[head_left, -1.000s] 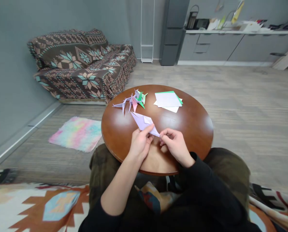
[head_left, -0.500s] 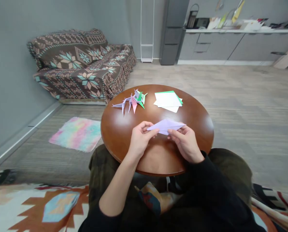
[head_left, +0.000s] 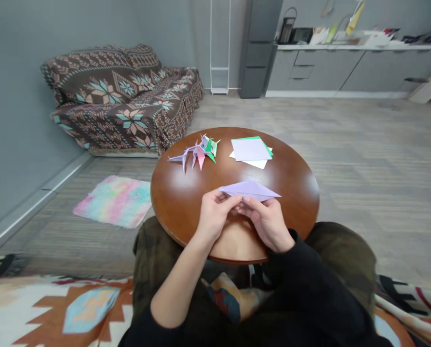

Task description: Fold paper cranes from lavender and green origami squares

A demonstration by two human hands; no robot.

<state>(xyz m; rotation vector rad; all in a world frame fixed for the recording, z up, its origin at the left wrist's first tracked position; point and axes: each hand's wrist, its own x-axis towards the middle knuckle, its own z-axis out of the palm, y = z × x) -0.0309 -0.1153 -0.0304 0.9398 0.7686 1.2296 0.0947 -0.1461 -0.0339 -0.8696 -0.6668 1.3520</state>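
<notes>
Both my hands hold a folded lilac paper piece (head_left: 250, 190), a long pointed diamond lying flat and pointing right, just above the round brown wooden table (head_left: 295, 193). My left hand (head_left: 215, 214) pinches its left end. My right hand (head_left: 268, 219) grips its underside near the middle, fingers curled under it. At the table's far side lie several finished paper cranes (head_left: 200, 150) in lilac, pink and green, and a small stack of paper sheets (head_left: 250, 150) with a lilac sheet on top.
A patterned sofa (head_left: 121, 96) stands at the back left, and a pastel rug (head_left: 116, 200) lies on the floor left of the table. Grey cabinets and a cluttered counter (head_left: 345, 46) line the far wall. A patterned blanket (head_left: 56, 303) lies beside my legs.
The lilac paper has turned from pointing up-left to lying level and pointing right. My hands have drawn closer together beneath it.
</notes>
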